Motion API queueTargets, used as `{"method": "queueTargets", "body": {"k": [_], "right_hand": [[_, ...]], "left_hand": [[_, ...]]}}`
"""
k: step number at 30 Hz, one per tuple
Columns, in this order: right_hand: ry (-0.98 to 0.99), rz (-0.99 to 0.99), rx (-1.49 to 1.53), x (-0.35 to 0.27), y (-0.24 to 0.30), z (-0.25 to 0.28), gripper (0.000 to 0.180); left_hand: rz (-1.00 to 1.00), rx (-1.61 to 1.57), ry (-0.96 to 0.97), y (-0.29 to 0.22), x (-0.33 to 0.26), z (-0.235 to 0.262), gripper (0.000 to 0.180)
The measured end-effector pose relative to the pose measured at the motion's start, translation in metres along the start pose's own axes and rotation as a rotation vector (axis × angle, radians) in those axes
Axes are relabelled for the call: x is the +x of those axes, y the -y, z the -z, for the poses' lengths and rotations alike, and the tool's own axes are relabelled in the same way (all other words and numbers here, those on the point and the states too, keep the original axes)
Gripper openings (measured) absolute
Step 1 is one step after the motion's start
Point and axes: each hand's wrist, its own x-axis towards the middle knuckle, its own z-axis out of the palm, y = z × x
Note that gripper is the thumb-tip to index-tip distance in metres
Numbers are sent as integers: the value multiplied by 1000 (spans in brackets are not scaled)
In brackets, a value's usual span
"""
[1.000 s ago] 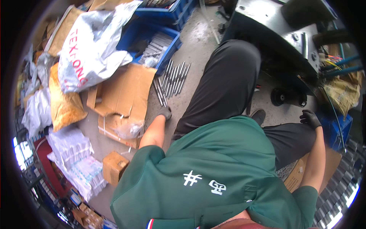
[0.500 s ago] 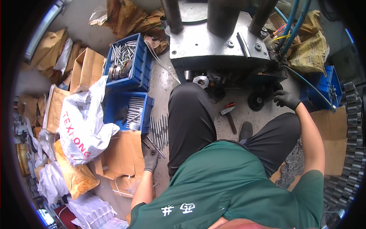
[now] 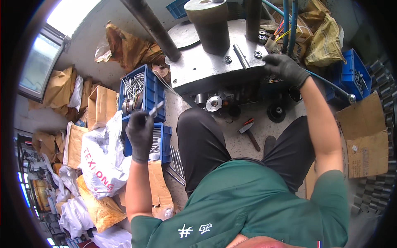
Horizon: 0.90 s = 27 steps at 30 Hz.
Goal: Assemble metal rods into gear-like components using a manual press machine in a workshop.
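My left hand (image 3: 140, 134), in a dark glove, is closed round a slim metal shaft (image 3: 156, 108). It is raised above the blue bin of metal shafts (image 3: 166, 142), and the shaft's bright end points up and right. My gloved right hand (image 3: 285, 70) is at the right edge of the machine's steel plate (image 3: 198, 68), fingers stretched forward. Nearest its fingertips lies a small ring bearing (image 3: 258, 54). A thicker metal rod (image 3: 241, 57) and another bearing (image 3: 228, 59) lie further left on the plate.
A hammer (image 3: 249, 134) lies on the floor between my legs, near a black round part with a bearing (image 3: 276, 112). Several shafts (image 3: 177, 165) lie beside my left leg. A white sack (image 3: 101, 165) and cardboard stand left; blue hoses (image 3: 294, 29) hang right of the machine.
My left hand has risen from the shafts on the floor, lifting one shaft. My right hand has moved from above my right knee up and left to the plate's edge. The view has shifted.
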Motion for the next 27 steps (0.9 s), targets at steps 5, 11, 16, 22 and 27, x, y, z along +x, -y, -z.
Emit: {"method": "queueTargets", "body": {"k": [5, 11, 16, 22, 27], "right_hand": [[-444, -30, -5, 23, -46, -36, 44], [-529, -23, -294, 32, -49, -45, 40], [-469, -124, -404, 46, -48, -52, 41], [-562, -47, -521, 64, -51, -72, 33], [-489, -58, -532, 63, -54, -66, 28]], "left_hand": [[-116, -241, -234, -34, 108, -71, 10], [-77, -413, -238, -49, 159, -168, 10], [-37, -329, -273, -45, 159, -218, 24], [377, -579, 93, 25, 120, -294, 33], [208, -611, 274, 5, 109, -312, 18]]}}
